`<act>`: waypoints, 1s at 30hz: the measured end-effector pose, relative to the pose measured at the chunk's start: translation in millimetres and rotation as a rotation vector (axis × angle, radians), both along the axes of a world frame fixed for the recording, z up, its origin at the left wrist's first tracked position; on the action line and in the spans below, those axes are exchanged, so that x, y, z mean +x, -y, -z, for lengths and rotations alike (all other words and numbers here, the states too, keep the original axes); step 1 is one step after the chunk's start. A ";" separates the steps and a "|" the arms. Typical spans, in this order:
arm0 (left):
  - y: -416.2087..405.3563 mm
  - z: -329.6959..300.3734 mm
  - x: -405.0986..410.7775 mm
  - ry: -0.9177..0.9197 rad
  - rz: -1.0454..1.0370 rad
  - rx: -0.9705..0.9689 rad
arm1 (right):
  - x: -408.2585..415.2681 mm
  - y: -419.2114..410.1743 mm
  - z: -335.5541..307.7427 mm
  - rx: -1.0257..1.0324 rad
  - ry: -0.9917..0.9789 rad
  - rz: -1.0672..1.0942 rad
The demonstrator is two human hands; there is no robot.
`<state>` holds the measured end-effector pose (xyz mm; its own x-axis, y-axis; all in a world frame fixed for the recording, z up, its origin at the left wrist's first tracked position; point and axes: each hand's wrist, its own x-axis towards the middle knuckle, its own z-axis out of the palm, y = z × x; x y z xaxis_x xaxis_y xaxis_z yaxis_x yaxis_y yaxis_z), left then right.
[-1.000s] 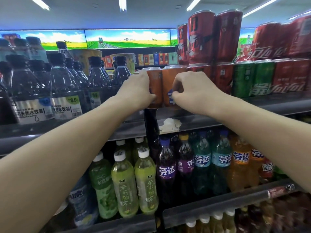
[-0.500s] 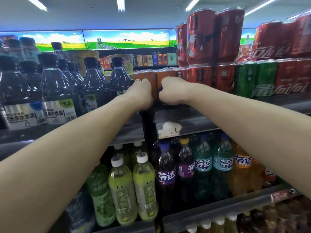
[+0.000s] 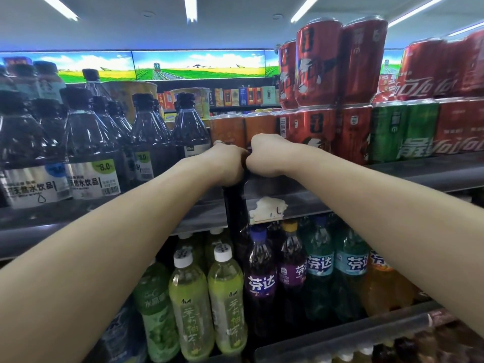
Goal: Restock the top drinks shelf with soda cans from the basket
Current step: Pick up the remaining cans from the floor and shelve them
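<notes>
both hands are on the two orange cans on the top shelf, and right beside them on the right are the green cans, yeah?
Not quite: the head view shows red cans directly right of the orange cans; the green cans sit further right. Left hand and right hand are at the orange cans.

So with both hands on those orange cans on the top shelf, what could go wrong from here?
1. The left hand and right hand push the orange cans right beside the stacked red cans; a nudge might topple that upper layer.
2. The dark bottles stand close on the other side, so the left can may knock against one.
3. The hands hide the cans' bases, so whether they sit fully behind the shelf edge cannot be told; one might tip forward.
</notes>
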<state>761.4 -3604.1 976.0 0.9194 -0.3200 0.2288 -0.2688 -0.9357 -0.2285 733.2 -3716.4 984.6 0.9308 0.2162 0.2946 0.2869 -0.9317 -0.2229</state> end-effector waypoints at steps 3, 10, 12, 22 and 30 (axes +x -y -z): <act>-1.5 0.8 1.8 -0.017 -0.053 -0.056 | 9.2 4.0 -0.5 0.033 -0.026 0.014; 2.2 3.5 3.6 -0.006 -0.110 -0.024 | 25.7 -0.3 -4.9 0.063 -0.072 -0.010; 2.0 4.3 4.7 -0.003 -0.097 -0.049 | 24.9 0.2 -4.0 0.057 -0.075 -0.007; -1.1 7.2 8.9 -0.008 -0.134 -0.307 | 17.9 5.5 -3.1 0.053 -0.081 -0.006; -2.3 -6.6 -15.9 0.070 -0.059 -0.248 | -8.8 10.5 -7.9 0.115 0.015 -0.044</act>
<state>745.4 -3601.8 982.6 0.9139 -0.1930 0.3571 -0.2042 -0.9789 -0.0064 724.4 -3726.9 992.4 0.9165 0.2204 0.3337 0.3308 -0.8866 -0.3231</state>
